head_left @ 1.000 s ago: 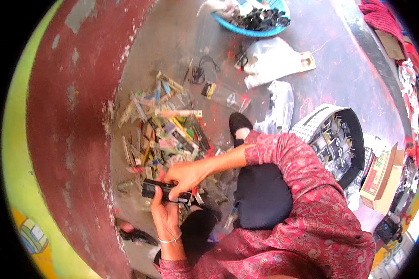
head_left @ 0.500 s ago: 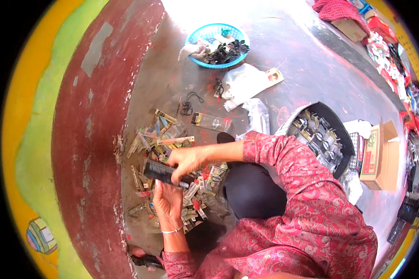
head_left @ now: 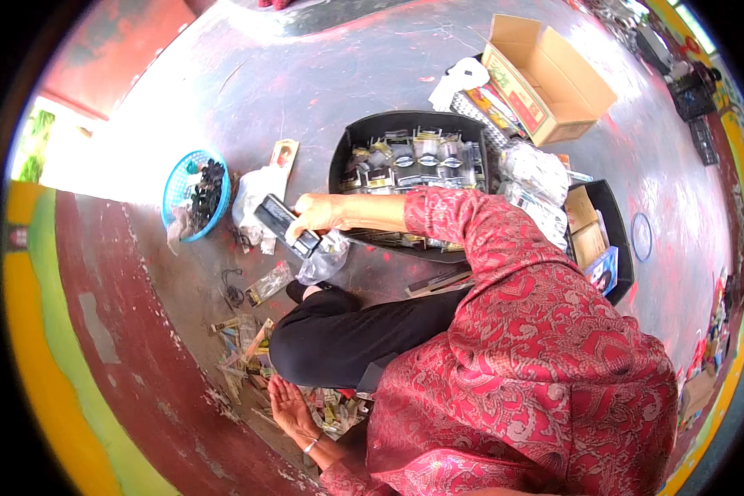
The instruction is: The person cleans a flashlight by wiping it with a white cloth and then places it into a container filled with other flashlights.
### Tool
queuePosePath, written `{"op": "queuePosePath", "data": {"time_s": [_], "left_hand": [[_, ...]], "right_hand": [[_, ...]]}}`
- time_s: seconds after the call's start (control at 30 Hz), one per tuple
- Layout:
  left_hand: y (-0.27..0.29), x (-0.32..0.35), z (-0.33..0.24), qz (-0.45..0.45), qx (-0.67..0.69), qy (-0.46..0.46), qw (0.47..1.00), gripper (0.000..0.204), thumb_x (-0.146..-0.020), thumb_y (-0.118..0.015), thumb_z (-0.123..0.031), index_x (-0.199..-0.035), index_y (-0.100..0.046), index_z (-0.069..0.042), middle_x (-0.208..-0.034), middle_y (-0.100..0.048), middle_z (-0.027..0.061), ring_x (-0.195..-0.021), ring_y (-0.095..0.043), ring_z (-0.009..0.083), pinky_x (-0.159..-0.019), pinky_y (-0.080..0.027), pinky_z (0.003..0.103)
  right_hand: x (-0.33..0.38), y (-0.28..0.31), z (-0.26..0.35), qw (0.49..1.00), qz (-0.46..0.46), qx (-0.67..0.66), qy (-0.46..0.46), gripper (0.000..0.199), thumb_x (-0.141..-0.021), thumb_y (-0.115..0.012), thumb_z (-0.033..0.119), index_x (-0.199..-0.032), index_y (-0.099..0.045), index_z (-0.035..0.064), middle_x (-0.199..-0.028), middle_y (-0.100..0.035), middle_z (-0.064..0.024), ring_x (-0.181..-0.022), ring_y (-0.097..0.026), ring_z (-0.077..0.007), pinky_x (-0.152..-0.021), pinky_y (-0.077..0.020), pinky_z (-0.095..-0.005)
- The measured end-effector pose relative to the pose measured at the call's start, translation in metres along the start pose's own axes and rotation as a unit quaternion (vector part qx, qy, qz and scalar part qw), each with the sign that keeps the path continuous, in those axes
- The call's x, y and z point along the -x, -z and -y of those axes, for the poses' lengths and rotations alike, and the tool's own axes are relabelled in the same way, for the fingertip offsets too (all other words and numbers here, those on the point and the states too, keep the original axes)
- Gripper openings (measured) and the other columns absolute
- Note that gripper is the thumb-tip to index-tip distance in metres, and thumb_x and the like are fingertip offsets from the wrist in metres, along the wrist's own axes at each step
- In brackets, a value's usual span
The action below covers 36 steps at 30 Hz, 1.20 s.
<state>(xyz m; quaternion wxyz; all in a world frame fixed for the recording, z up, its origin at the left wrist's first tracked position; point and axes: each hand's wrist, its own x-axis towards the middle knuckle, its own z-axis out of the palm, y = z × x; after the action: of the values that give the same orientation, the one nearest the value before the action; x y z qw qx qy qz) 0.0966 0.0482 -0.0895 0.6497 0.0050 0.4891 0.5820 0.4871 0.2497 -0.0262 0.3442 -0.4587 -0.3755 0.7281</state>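
My right hand point(head_left: 316, 215) reaches forward with its fingers closed around one end of a dark, flat, rectangular package point(head_left: 274, 213). It is held above a clear plastic bag point(head_left: 324, 256) and beside a white plastic bag point(head_left: 252, 194). My left hand point(head_left: 292, 409) lies palm up with fingers stretched out, holding nothing. It is at the edge of a pile of small packets and strips point(head_left: 335, 409), partly hidden by my bent leg. Right of my right hand stands a black tub point(head_left: 336, 157) with rows of small clear packets inside; my forearm crosses its near part.
A blue basket point(head_left: 169, 194) with dark items stands at the left. A clear packet point(head_left: 269, 283) and a black cord point(head_left: 233, 285) lie on the floor. Beyond the tub is an open cardboard box point(head_left: 517, 87); a second black tub point(head_left: 624, 240) holds boxes. A red wall point(head_left: 153, 331) borders the left.
The view has swung to the right. My right hand has carried the dark package from the pile towards the plastic bags. My left hand is now apart from it, lying open.
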Motion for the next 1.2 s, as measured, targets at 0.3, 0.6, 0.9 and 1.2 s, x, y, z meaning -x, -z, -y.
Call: {"op": "queuePosePath", "data": {"time_s": [0.3,0.6,0.9,1.2], "left_hand": [[-0.016,0.042,0.019,-0.064,0.044,0.083,0.994,0.025,-0.088,-0.044,-0.01,-0.109,-0.052,-0.001,-0.109,-0.057,0.0092,-0.101,-0.053,0.0208,-0.084,-0.046,0.035],[-0.025,0.068,-0.001,-0.107,-0.021,0.035,0.993,0.025,-0.086,-0.05,-0.005,-0.11,-0.049,0.0,-0.103,-0.057,0.011,-0.096,-0.055,0.0221,-0.082,-0.047,0.033],[-0.061,0.072,0.019,-0.124,-0.041,0.035,0.991,0.017,-0.087,-0.05,-0.008,-0.103,-0.052,-0.002,-0.092,-0.059,0.0082,-0.087,-0.057,0.0192,-0.076,-0.048,0.031],[-0.084,0.088,0.019,-0.137,-0.093,0.024,0.986,0.017,-0.086,-0.052,-0.009,-0.101,-0.053,-0.002,-0.094,-0.059,0.0069,-0.087,-0.056,0.0178,-0.076,-0.048,0.029]], "right_hand": [[0.049,0.065,-0.037,0.995,-0.089,-0.044,-0.021,0.02,-0.064,-0.07,0.019,-0.059,-0.057,0.0044,-0.049,-0.049,-0.0023,-0.039,-0.044,-0.0119,-0.035,-0.03,-0.025],[0.072,0.088,-0.082,0.972,-0.116,-0.204,0.03,0.02,-0.068,-0.069,0.016,-0.081,-0.058,0.0056,-0.061,-0.055,-0.0014,-0.044,-0.048,-0.0098,-0.038,-0.033,-0.023],[0.139,0.199,-0.081,0.956,-0.262,-0.102,0.085,0.018,-0.073,-0.067,0.015,-0.084,-0.061,0.0015,-0.071,-0.059,-0.0015,-0.058,-0.055,-0.0094,-0.05,-0.0437,-0.0217],[0.227,0.354,-0.079,0.742,-0.499,0.417,-0.165,0.037,-0.06,-0.064,0.035,-0.078,-0.065,0.0022,-0.083,-0.063,-0.0192,-0.081,-0.063,-0.0312,-0.071,-0.0493,-0.0397]]}}
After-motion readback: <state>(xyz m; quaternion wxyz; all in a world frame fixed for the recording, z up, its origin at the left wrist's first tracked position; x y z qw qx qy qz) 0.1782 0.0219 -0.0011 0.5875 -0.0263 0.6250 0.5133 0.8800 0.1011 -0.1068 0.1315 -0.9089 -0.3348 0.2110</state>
